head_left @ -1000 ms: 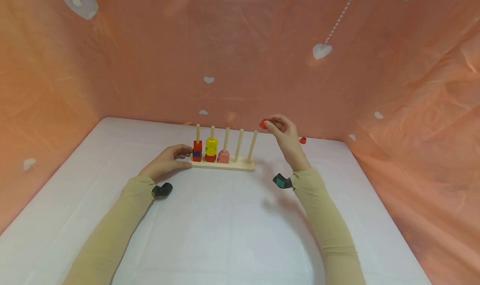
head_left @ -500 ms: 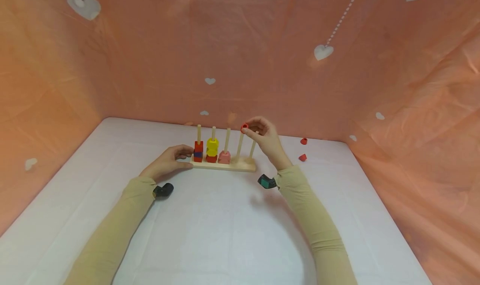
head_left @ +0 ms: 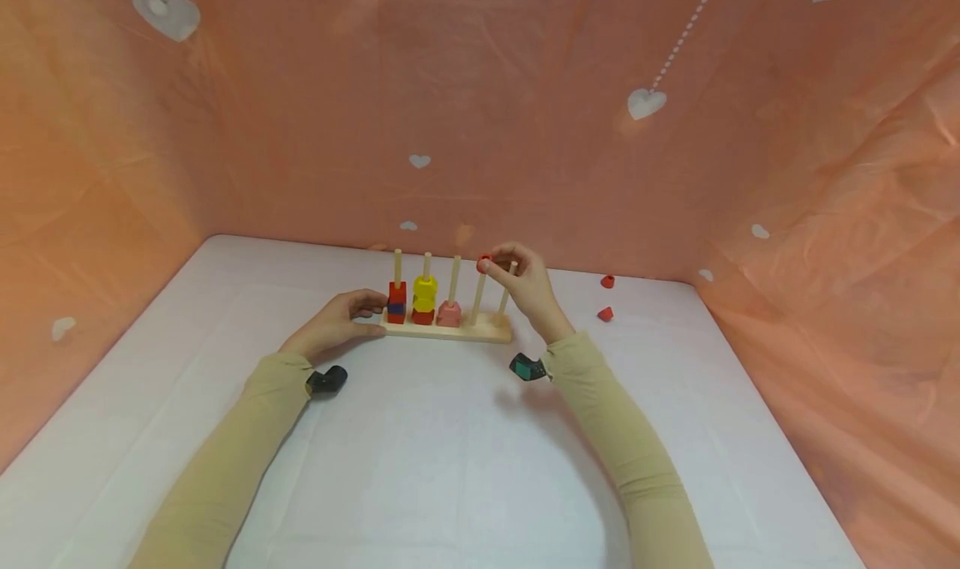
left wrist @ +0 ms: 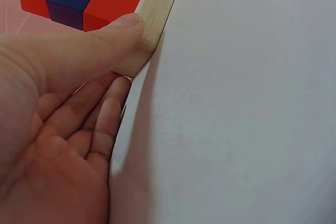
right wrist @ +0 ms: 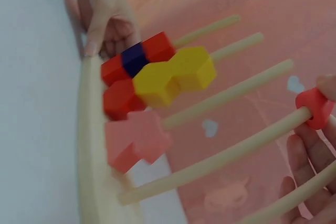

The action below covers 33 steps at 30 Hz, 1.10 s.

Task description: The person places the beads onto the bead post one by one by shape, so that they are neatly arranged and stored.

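The right hand (head_left: pixel 527 290) is pinching a red bead (head_left: pixel 484 262) on a peg; the left hand (head_left: pixel 337 323) is gripping the wooden base (head_left: pixel 450 329).

A small red ring bead (head_left: pixel 484 262) is sitting at the very top of the fourth peg (head_left: pixel 477 292) of a pale wooden peg rack (head_left: pixel 450 329), pinched there by the right hand (head_left: pixel 528 290). The rack is standing upright on the white table with five pegs in a row, while the left hand (head_left: pixel 337 319) is gripping its left end, thumb pressing on the base.
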### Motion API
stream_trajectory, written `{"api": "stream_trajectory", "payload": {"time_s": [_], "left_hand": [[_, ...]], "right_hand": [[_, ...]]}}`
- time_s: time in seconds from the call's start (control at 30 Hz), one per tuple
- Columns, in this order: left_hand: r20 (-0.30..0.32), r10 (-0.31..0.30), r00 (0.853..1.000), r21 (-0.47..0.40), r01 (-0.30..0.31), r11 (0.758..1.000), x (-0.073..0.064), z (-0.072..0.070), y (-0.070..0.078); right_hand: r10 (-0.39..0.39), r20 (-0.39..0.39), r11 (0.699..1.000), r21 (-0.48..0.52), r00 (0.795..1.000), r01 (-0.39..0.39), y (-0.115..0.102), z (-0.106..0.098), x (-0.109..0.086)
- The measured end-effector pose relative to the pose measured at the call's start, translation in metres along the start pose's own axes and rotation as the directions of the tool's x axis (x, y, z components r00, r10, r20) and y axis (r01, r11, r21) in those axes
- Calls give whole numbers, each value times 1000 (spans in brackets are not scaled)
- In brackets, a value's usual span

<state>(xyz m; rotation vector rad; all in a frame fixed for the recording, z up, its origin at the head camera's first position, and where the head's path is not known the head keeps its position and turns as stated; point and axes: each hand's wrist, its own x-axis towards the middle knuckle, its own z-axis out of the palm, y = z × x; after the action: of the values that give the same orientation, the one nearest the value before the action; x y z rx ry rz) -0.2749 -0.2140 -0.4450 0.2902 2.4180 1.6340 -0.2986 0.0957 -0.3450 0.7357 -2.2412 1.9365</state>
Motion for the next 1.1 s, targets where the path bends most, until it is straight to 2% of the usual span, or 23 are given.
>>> {"api": "stream_trajectory", "payload": {"time_s": [0.23,0.37,0.57,0.7,0.87,1.1], "left_hand": [[1,-1,1000,-9,1,1000,-1,0,2],[0,-3,1000,-12,3,1000,-1,1,4],[-6,-19,1000,-7,19,1000,-3,1,4],[-10,-9,1000,-5,9,1000,-2,2,4],[-14,-8,1000,5,8,1000,-1,2,3],[-17,-11,1000,22,11,1000,-2,2,3]], "right_hand": [[101,30,994,-43,994,-99,49,-4,-4],[145,58,985,-98,988,-139,65,-2,-12],[250,94,955,-190,964,-229,78,1,-20],[260,107,947,-224,960,-231,83,2,-23],[235,113,946,-255,965,-200,85,3,-25],[231,135,950,-244,964,-194,89,2,-27]]}}
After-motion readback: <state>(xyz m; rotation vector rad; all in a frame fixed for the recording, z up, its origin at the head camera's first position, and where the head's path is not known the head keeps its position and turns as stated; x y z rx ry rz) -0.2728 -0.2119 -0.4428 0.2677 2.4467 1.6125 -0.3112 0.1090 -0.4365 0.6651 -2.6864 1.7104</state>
